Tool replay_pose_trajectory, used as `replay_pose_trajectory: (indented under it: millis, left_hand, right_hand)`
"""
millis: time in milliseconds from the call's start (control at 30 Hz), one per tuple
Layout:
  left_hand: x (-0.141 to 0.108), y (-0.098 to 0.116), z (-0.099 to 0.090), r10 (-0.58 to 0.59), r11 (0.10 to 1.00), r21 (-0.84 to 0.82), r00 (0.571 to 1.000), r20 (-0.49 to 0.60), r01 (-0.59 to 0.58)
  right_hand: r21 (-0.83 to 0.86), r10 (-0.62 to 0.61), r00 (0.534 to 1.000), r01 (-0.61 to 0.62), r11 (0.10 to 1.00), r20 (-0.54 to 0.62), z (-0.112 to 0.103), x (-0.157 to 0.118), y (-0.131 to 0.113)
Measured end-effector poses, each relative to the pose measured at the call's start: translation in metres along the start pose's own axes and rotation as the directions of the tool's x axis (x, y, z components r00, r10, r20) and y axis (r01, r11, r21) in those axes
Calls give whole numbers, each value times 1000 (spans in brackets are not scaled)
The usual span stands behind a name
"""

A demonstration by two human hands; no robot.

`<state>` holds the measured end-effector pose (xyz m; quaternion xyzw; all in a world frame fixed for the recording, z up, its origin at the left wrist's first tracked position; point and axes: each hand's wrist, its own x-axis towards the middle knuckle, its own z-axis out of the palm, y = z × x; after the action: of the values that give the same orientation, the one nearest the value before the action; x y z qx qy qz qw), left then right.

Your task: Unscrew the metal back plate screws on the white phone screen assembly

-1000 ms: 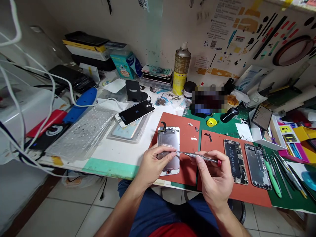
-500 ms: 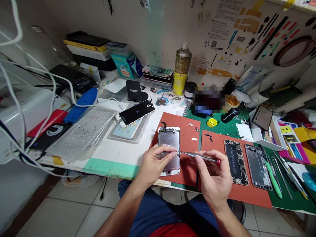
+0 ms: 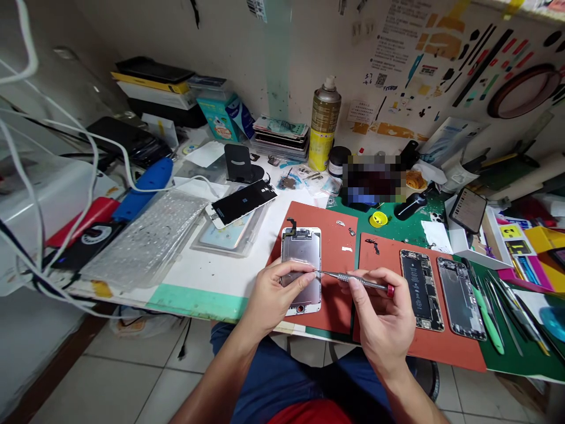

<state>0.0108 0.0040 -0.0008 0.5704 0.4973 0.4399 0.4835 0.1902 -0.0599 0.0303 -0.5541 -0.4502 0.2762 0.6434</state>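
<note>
A white-edged phone screen assembly (image 3: 304, 247) lies metal back up on the left orange mat, its flex cable sticking out at the top. Over its lower half is my left hand (image 3: 276, 291), thumb and forefinger pinched together at the screwdriver's tip. Whatever sits in that pinch is too small to make out. My right hand (image 3: 382, 312) grips a thin metal screwdriver (image 3: 342, 276) with a red end cap, held nearly level and pointing left. To the right, on the second mat, are an opened phone body with its battery (image 3: 417, 288) and a bare phone housing (image 3: 459, 297).
Tweezers and a green-handled tool (image 3: 488, 321) lie at the right edge. Small metal parts (image 3: 346, 248) rest on the left orange mat (image 3: 338, 294). Another phone screen (image 3: 242, 203) leans at left. A spray can (image 3: 324, 123) stands behind, and white cables (image 3: 95, 159) hang at far left.
</note>
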Motion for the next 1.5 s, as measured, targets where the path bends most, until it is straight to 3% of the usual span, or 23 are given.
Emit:
replay_pose_trajectory:
  millis: [100, 200, 333, 433, 700, 1300, 1500]
  left_hand:
    - [-1, 1, -1, -48, 997, -53, 999, 7, 48]
    - [-1, 2, -3, -173, 960, -220, 985, 29, 175]
    - [0, 6, -6, -295, 870, -392, 953, 68, 297]
    - [0, 8, -8, -318, 852, -421, 946, 58, 312]
    - [-1, 8, -9, -279, 881, -382, 958, 63, 281]
    - [-1, 6, -9, -226, 929, -293, 973, 42, 228]
    - [-1, 5, -10, -229, 931, -280, 972, 50, 233]
  right_hand:
    - [20, 30, 999, -29, 999, -45, -5, 1, -3]
    - [109, 155, 985, -146, 983, -75, -16, 4, -2]
    - [313, 379, 925, -369, 875, 32, -26, 8, 7]
    - [357, 438, 895, -436, 826, 79, -22, 7, 12]
    - [350, 422, 902, -427, 834, 93, -10, 4, 21]
    - [380, 429, 897, -435, 816, 107, -8, 5, 23]
    - [335, 405, 909, -414, 846, 101, -9, 4, 24]
